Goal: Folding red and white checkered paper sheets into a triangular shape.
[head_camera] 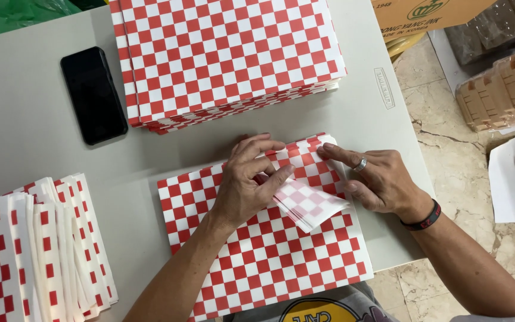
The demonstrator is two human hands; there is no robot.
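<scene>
In the head view, a crooked crease or a slipped flap is judged the likeliest fault, since the folded corner [308, 203] of the red-and-white checkered sheet [269, 250] is pinned only lightly and could spring back or drag the sheet askew on the grey table [25, 131]. The left hand [248, 182] is laid on the sheet's upper part, fingers loosely spread and curled, fingertips [287, 173] pressed on the fold's edge. The right hand [377, 179], just right of the fold, is held flat with fingers together, its forefinger touching the sheet's top edge; nothing is gripped.
</scene>
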